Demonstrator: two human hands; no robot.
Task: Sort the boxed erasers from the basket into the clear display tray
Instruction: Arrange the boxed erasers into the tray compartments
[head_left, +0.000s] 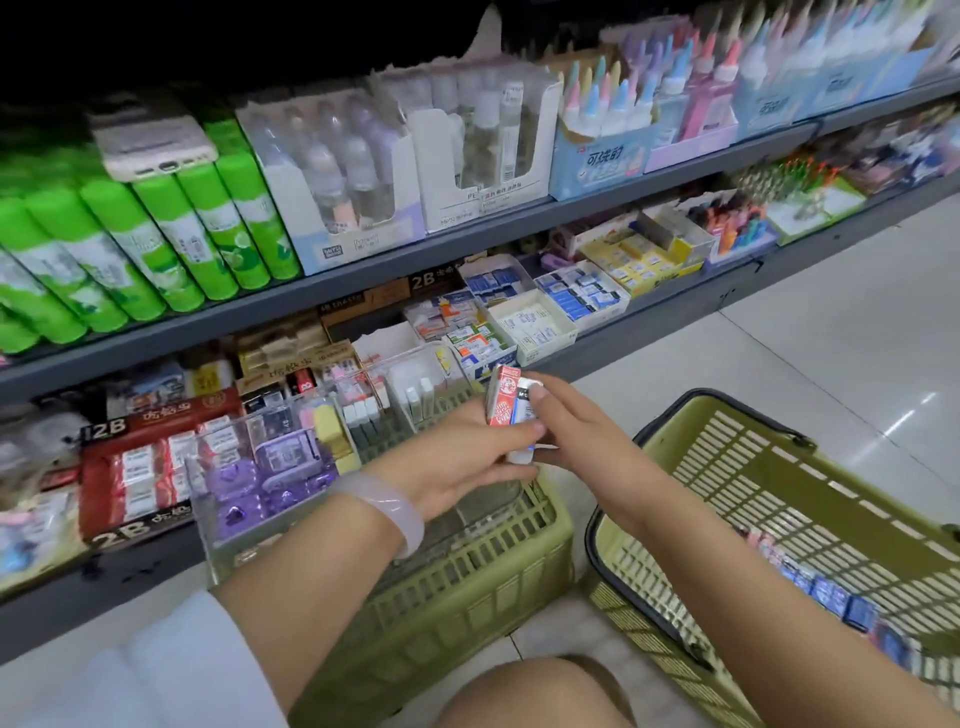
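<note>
Small stack of boxed erasers (511, 413), red-and-white one foremost, held upright between both hands above the clear tray (270, 457). Left hand (467, 457) cups the stack from below, thumb pinching its front; right hand (563, 421) pinches the top and far side, likely squaring the boxes before slotting them in. Tray sits on an upturned green crate (467, 587), just under the left wrist. More blue-boxed erasers (831, 597) lie in the basket (779, 467) below the right forearm.
</note>
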